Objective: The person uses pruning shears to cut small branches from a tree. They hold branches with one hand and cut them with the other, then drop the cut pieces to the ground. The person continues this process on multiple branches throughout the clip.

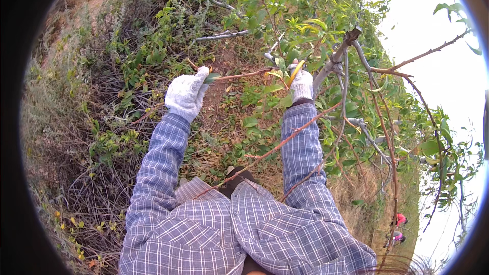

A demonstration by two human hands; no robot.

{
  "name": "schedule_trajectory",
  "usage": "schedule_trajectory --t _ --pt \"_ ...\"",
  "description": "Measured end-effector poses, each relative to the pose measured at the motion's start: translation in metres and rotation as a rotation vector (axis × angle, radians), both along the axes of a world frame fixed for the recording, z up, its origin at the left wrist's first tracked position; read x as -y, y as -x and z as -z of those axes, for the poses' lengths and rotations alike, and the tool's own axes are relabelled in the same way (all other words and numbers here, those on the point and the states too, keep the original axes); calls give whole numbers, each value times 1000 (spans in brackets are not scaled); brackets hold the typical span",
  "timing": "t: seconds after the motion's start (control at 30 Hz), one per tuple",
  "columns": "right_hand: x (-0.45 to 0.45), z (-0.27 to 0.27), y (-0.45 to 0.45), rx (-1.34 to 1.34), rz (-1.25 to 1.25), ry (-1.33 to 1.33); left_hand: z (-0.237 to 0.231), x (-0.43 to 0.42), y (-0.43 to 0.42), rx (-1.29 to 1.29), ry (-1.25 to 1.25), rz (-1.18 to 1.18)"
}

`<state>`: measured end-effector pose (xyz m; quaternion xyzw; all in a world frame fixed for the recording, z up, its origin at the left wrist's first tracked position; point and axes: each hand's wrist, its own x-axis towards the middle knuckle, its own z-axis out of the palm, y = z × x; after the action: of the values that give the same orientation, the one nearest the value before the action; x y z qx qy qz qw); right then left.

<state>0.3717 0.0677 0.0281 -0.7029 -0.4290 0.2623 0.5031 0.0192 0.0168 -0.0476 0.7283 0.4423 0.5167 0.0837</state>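
Observation:
My left hand [186,92], in a white knit glove, pinches the leafy end of a thin reddish-brown twig [244,75] between thumb and fingers. The twig runs right, towards my other hand. My right hand [302,83], gloved the same way, is closed around a tool with a yellow handle [297,72]; leaves hide its working end, so its exact kind cannot be told. Just right of that hand rises a thick grey tree branch [328,68] with a cut, dark-ended stub [353,35].
A bare reddish shoot [294,133] slants across my right forearm and chest. More thin branches [389,137] hang at the right. Dense dry brush [107,160] fills the left side. Grey branches [223,35] lie ahead. Far off at lower right are people [399,225].

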Motion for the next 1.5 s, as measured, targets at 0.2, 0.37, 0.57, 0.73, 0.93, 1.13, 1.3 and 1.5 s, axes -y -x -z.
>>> schedule_trajectory --t 0.2,0.37,0.57,0.73,0.93,1.13,1.3,1.5 --pt "31 -4 15 282 -5 188 -4 2 3 28 -98 2" --pt "70 -14 31 -220 -172 -181 -3 3 1 32 -92 0" --pt "74 -28 35 -674 -334 -297 -3 0 2 -11 -134 -37" --pt "49 -13 25 -566 -383 -209 -2 1 1 28 -119 -28" --pt "33 -11 4 -1012 -678 -141 -5 3 0 15 -82 -41" --pt "19 -25 11 -1000 -496 -188 -4 4 1 2 -108 -38" --pt "16 -27 14 -1227 -573 -197 5 0 -1 38 -96 -14" --pt "13 -21 7 -1249 -574 -193 3 0 -1 90 -120 4"
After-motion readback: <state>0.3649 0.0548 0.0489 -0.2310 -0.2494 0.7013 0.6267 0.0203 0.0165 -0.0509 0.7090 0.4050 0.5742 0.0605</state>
